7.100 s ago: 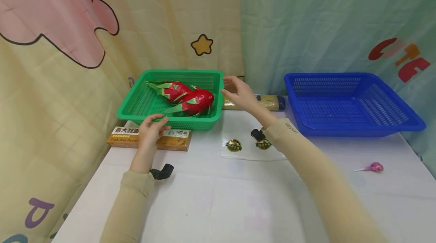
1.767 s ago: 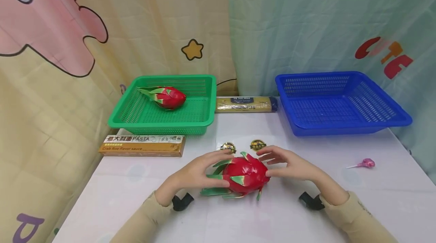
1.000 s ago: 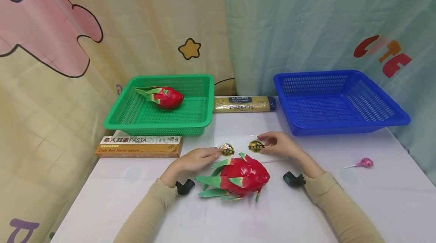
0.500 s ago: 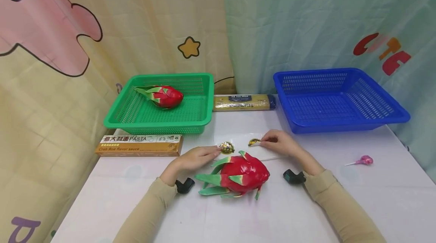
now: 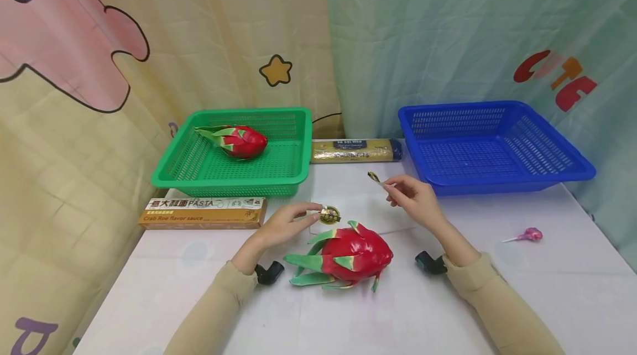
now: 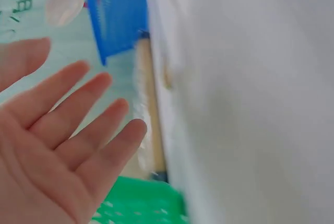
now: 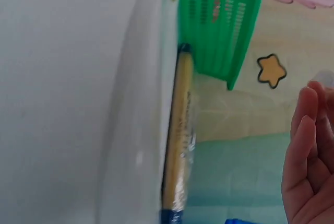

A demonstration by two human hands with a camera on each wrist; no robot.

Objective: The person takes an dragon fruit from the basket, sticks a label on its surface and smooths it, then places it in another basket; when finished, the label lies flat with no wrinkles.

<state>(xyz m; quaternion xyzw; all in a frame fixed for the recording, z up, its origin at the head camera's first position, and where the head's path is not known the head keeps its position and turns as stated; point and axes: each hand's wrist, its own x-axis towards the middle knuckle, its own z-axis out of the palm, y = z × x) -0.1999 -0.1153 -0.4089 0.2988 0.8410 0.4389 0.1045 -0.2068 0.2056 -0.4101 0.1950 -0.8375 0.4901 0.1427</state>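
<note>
My right hand (image 5: 415, 200) pinches a round black-and-gold sticker (image 5: 374, 177) by its edge, raised above the clear sheet (image 5: 365, 208). In the left wrist view that sticker (image 6: 65, 6) shows as a pale disc below the right fingertips. A second sticker (image 5: 329, 215) lies flat on the sheet, close to the fingertips of my left hand (image 5: 286, 228). The left wrist view shows the left hand (image 6: 62, 151) with fingers extended and spread, holding nothing. In front of both hands, a red dragon fruit (image 5: 355, 255) with green leaves lies on its side on the table.
At the back left, a green basket (image 5: 231, 184) holds another dragon fruit (image 5: 244, 142). A pasta box (image 5: 203, 213) lies before it. A spaghetti packet (image 5: 355, 151) lies between it and a blue basket (image 5: 502, 183). On the right is a lollipop (image 5: 531, 234).
The dragon fruit was taken from the green basket, set on the table and let go. My right hand has since peeled one sticker off the sheet and lifted it; the left has drawn back slightly.
</note>
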